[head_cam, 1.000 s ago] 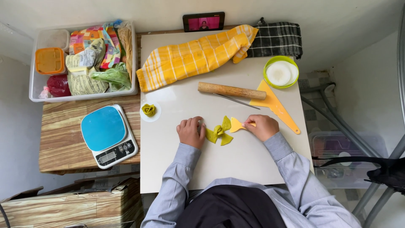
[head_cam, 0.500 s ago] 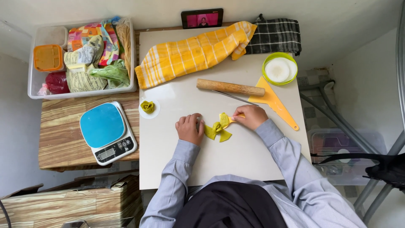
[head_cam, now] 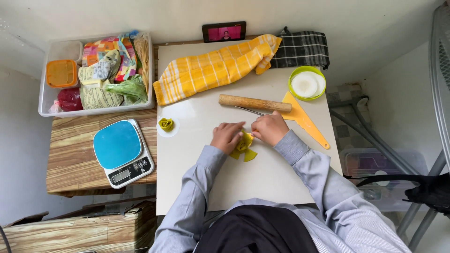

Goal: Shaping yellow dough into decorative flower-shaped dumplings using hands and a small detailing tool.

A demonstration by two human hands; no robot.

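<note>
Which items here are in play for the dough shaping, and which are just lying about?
In play:
left hand
right hand
yellow-green dough piece
finished dough rose
white board

Lying about:
rolling pin
yellow scraper
green bowl
kitchen scale
yellow towel
storage bin

White board (head_cam: 262, 187): bare from 5 to 8 o'clock of the two hands, open passage toward the near edge. At 12 o'clock, rolling pin (head_cam: 254, 103) lies crosswise, close to the right hand (head_cam: 269, 129); yellow towel (head_cam: 215, 70) blocks beyond it. Yellow scraper (head_cam: 304, 119) sits at 2 to 3 o'clock. At 9 o'clock of the left hand (head_cam: 226, 137), clear strip up to the small dish (head_cam: 166, 126).
</note>
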